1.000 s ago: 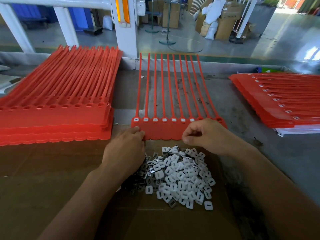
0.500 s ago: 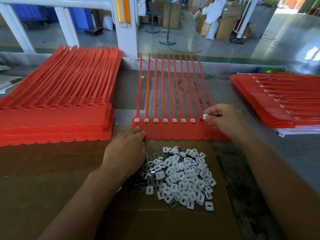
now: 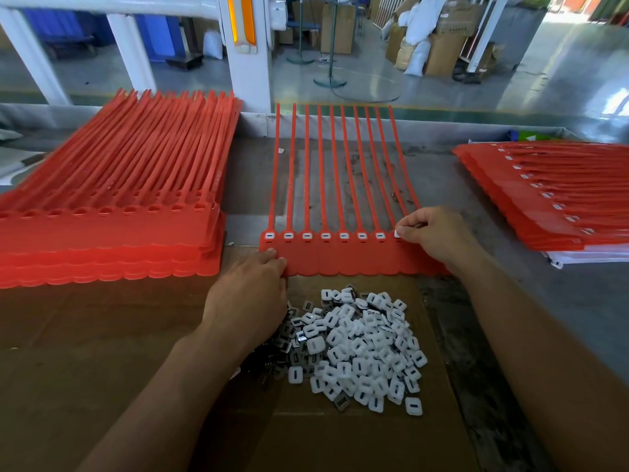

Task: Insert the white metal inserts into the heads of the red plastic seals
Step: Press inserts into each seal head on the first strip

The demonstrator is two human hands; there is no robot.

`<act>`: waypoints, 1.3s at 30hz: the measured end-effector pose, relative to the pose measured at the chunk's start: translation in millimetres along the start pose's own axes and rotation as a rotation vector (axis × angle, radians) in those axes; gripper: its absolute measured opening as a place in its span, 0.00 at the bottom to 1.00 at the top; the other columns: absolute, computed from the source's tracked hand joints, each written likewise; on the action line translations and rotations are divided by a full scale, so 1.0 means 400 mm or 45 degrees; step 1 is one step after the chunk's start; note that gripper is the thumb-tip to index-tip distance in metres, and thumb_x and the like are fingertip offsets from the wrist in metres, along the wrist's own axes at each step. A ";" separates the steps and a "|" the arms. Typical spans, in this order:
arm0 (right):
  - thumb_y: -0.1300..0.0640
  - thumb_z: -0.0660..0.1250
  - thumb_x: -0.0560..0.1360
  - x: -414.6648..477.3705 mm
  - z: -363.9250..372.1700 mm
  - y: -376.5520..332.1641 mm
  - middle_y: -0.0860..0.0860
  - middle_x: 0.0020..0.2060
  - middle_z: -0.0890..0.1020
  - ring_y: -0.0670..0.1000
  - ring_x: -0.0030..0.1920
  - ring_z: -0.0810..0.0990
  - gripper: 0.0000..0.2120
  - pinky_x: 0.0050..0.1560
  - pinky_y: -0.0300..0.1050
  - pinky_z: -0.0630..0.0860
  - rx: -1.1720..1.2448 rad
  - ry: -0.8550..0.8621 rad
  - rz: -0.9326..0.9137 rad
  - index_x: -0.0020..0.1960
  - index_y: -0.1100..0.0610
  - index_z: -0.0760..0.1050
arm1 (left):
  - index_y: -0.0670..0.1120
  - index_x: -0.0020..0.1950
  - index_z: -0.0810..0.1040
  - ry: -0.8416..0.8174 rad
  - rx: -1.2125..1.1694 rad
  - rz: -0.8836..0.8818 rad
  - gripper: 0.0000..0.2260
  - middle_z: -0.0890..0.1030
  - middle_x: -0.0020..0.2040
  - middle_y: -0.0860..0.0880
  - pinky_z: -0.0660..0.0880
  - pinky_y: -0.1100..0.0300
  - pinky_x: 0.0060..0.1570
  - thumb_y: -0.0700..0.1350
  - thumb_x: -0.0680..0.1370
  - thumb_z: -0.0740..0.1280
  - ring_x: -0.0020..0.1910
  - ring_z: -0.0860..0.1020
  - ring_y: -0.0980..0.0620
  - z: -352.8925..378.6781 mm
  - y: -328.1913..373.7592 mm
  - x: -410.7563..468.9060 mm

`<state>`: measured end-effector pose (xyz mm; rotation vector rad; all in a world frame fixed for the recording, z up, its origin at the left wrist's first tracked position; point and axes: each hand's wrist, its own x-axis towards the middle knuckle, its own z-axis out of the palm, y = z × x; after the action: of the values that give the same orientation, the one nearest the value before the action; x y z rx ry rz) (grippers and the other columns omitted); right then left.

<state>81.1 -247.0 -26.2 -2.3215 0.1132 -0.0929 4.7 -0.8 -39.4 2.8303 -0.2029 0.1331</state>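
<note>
Grey desk [image 3: 561,301]. Brown cardboard sheet [image 3: 102,335] just near of the centre seal strip [image 3: 343,257], strip's near edge overlapping it. Tall stack of red seals [image 3: 112,206] left of the strip, heads empty. Flatter seal stack [image 3: 561,199] well right of the strip. Pile of white inserts [image 3: 360,345] near of the strip, on the cardboard. Left grip [image 3: 248,294]: fingertips pressing the strip's near-left corner, holding nothing. Right grip [image 3: 432,233]: pinching one white insert [image 3: 397,234] at the strip's eighth head from the left; seven heads left of it filled.
</note>
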 end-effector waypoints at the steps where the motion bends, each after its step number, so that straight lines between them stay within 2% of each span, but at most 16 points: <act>1: 0.61 0.69 0.73 0.000 0.001 0.000 0.45 0.32 0.75 0.42 0.34 0.71 0.02 0.34 0.33 0.65 -0.005 -0.011 0.003 0.44 0.57 0.80 | 0.48 0.66 0.72 -0.001 0.001 -0.002 0.16 0.68 0.70 0.50 0.63 0.58 0.65 0.44 0.78 0.57 0.67 0.67 0.51 0.001 -0.001 0.000; 7: 0.61 0.69 0.73 0.006 0.001 0.002 0.44 0.33 0.75 0.40 0.35 0.71 0.02 0.34 0.33 0.65 -0.041 -0.051 -0.009 0.43 0.56 0.79 | 0.48 0.66 0.72 0.007 0.018 -0.003 0.17 0.68 0.70 0.51 0.63 0.58 0.65 0.45 0.78 0.57 0.67 0.67 0.51 0.003 0.000 0.001; 11: 0.64 0.69 0.72 0.011 0.006 0.009 0.45 0.33 0.75 0.40 0.34 0.71 0.02 0.30 0.24 0.65 -0.030 -0.026 -0.044 0.44 0.59 0.79 | 0.47 0.65 0.73 0.012 0.018 0.003 0.16 0.70 0.69 0.50 0.64 0.57 0.65 0.44 0.78 0.57 0.66 0.68 0.50 0.003 -0.002 -0.001; 16: 0.65 0.72 0.70 0.017 0.010 0.019 0.47 0.33 0.77 0.40 0.34 0.72 0.06 0.32 0.24 0.67 0.057 0.020 -0.030 0.46 0.60 0.81 | 0.47 0.65 0.73 0.013 0.012 0.006 0.16 0.70 0.68 0.50 0.64 0.57 0.64 0.44 0.78 0.58 0.66 0.68 0.50 0.003 -0.001 0.000; 21: 0.63 0.73 0.68 0.016 0.011 0.023 0.48 0.37 0.79 0.42 0.38 0.75 0.06 0.39 0.34 0.69 0.070 0.042 0.008 0.45 0.57 0.82 | 0.47 0.65 0.72 0.018 0.006 0.008 0.16 0.69 0.69 0.51 0.64 0.59 0.64 0.44 0.78 0.58 0.66 0.68 0.51 0.000 0.000 -0.003; 24: 0.63 0.74 0.67 0.020 0.007 0.014 0.49 0.37 0.80 0.47 0.41 0.77 0.07 0.43 0.38 0.70 0.074 0.021 0.058 0.38 0.52 0.79 | 0.48 0.66 0.72 0.012 -0.004 0.000 0.17 0.69 0.69 0.51 0.64 0.58 0.64 0.44 0.78 0.58 0.67 0.67 0.52 -0.001 0.001 -0.003; 28: 0.63 0.75 0.66 0.026 -0.002 -0.003 0.45 0.34 0.77 0.42 0.37 0.74 0.12 0.36 0.35 0.67 0.051 -0.005 0.127 0.34 0.49 0.76 | 0.48 0.67 0.71 0.005 -0.005 -0.003 0.17 0.68 0.70 0.51 0.64 0.58 0.64 0.45 0.78 0.57 0.67 0.66 0.52 -0.001 0.003 -0.002; 32: 0.65 0.76 0.64 0.035 -0.011 -0.023 0.47 0.31 0.76 0.42 0.34 0.72 0.12 0.32 0.36 0.65 0.055 -0.050 0.225 0.33 0.53 0.75 | 0.47 0.67 0.71 0.007 -0.007 -0.002 0.17 0.68 0.70 0.51 0.63 0.58 0.65 0.44 0.79 0.57 0.68 0.66 0.52 -0.001 0.002 -0.002; 39: 0.67 0.75 0.64 0.046 -0.016 -0.050 0.48 0.30 0.76 0.43 0.33 0.71 0.13 0.31 0.37 0.64 0.007 -0.128 0.311 0.31 0.55 0.73 | 0.47 0.67 0.71 0.001 0.007 0.001 0.17 0.68 0.70 0.50 0.63 0.58 0.65 0.45 0.79 0.57 0.67 0.67 0.51 -0.002 0.001 -0.003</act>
<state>99.8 -240.3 -6.6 -2.2836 0.3437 0.1463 3.5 -0.8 -38.6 2.8356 -0.2041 0.1356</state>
